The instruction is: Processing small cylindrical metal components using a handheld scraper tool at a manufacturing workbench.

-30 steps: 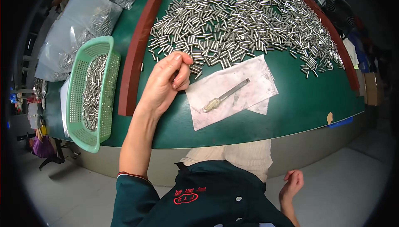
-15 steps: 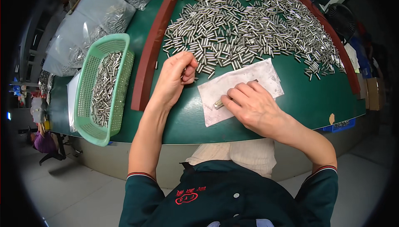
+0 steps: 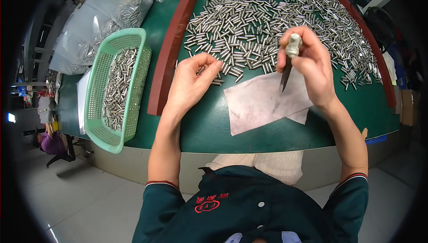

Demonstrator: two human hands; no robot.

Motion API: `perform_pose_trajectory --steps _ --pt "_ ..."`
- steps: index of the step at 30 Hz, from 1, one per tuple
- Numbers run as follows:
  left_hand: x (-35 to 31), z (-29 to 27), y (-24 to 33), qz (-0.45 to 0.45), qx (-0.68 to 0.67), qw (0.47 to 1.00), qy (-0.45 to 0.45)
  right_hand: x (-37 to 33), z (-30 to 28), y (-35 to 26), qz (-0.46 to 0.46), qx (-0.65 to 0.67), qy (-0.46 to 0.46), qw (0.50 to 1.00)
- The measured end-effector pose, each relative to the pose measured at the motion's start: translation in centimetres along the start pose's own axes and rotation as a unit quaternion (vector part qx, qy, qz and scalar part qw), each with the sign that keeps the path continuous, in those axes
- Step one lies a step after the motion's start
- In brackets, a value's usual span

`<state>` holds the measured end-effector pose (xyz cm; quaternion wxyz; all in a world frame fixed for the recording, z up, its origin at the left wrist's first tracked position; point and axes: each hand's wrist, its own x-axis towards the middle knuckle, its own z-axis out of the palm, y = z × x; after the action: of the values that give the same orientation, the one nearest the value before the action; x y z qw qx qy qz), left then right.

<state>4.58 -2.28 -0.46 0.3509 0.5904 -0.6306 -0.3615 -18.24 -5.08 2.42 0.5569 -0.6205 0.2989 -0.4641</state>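
Note:
My right hand [image 3: 314, 62] is raised over the far right part of a stained whitish cloth [image 3: 254, 102]. Its fingers are closed round the pale, wrapped handle [image 3: 293, 45] of a pointed tool. The dark blade [image 3: 286, 76] slants down towards the cloth. Left of the cloth, my left hand [image 3: 192, 80] is curled, thumb and fingers together. A small metal pin [image 3: 201, 70] shows between those fingers; whether it holds more is hidden. Many short shiny metal pins [image 3: 236, 33] lie spread over the green table [image 3: 200, 136] beyond both hands.
A dark red wooden border [image 3: 171, 51] frames the pins at left, back and right. Left of it stands a green perforated basket [image 3: 143, 65] with more pins inside. Clear bags of pins [image 3: 96, 33] lie farther left. A black fan [image 3: 379, 22] is at the far right.
My right hand has lifted from the cloth, moving up and right, and turned so the blade points down. My left hand has turned, its thumb now against the fingers. The view has shifted slightly.

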Motion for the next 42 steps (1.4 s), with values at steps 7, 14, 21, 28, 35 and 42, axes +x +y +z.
perform_pose_trajectory --steps 7,14,21,28,35,42 --pt "-0.5 -2.0 1.0 -0.011 0.171 0.982 -0.082 -1.3 0.5 3.3 -0.011 0.160 0.054 0.986" --pt "-0.8 -1.3 0.2 0.076 0.243 0.963 -0.087 -1.5 0.5 3.7 -0.027 0.177 0.065 0.982" --pt "-0.9 -1.1 0.4 0.079 0.254 0.958 -0.102 -1.7 0.5 3.9 -0.026 0.154 0.056 0.986" --pt "-1.4 0.3 2.0 0.079 0.189 0.972 -0.117 -1.8 0.3 3.9 -0.022 0.173 0.071 0.982" --pt "-2.0 4.1 1.7 0.205 0.138 0.964 -0.097 -1.6 0.2 2.4 -0.056 0.224 0.058 0.971" --pt "-1.9 4.9 1.7 0.204 0.194 0.953 -0.111 -2.3 0.4 2.4 0.016 0.285 -0.030 0.958"
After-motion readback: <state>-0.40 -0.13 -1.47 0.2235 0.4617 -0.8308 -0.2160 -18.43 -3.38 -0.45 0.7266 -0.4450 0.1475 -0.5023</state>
